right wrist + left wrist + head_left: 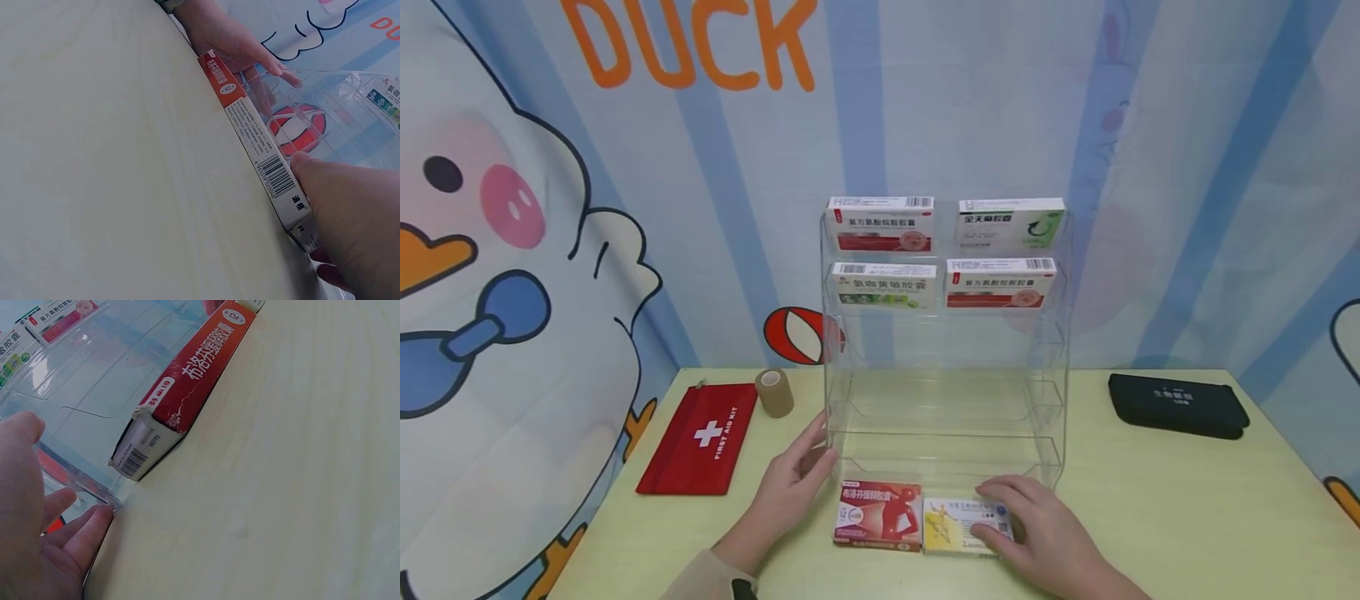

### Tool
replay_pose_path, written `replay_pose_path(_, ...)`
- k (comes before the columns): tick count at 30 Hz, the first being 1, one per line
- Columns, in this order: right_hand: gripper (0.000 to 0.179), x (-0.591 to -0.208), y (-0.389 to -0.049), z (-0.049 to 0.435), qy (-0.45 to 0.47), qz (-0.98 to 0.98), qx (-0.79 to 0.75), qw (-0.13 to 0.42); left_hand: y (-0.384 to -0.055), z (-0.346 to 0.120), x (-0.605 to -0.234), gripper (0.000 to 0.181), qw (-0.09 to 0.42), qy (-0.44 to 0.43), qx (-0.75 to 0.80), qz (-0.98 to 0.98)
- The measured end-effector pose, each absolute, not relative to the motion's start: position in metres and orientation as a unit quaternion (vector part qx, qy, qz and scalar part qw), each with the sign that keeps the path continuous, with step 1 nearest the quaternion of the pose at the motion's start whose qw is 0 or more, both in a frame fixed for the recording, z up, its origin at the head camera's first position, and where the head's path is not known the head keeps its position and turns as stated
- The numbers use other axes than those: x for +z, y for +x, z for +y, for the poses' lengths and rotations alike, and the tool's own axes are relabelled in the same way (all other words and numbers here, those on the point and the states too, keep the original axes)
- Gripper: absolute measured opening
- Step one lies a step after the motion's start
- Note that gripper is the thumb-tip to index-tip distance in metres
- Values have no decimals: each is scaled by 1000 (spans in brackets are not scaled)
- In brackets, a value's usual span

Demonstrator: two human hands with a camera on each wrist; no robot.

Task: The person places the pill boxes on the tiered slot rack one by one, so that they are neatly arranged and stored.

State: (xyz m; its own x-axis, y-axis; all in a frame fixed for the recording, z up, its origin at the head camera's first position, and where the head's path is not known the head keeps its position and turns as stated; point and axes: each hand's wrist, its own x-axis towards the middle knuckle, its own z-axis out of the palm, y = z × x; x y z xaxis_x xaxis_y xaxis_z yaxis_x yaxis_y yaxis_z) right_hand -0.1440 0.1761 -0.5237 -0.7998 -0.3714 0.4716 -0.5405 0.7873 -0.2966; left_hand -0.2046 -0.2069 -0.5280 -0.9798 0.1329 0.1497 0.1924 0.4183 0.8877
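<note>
A clear tiered display rack (940,446) stands on the table. At its lower left edge, my left hand (793,479) holds the side, with thumb and fingers on either side of the panel in the left wrist view. In front of the rack lie a red medicine box (877,517) and, beside it, a white and yellow medicine box (958,527). My right hand (1037,529) grips the white and yellow box at its right end, thumb over its face. Part of that box is hidden under the hand. In the right wrist view, both boxes form one row.
Two medicine boxes stand on the rack's top tier, including a green and white box (1011,225); two more are on the tier below. A red first aid pouch (700,442) and a tan tape roll (774,393) lie left, a black pouch (1178,406) right. A printed curtain (940,108) hangs behind.
</note>
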Motion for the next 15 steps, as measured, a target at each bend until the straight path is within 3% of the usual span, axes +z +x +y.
replay_pose_path(7,40,-521,-143,175,221,-940,213,148,-203,-206,-524,68,30,-99,-531,-841)
replay_pose_path(15,34,-520,-143,175,221,-940,218,144,-205,-205,-526,68,39,-106,-526,-843)
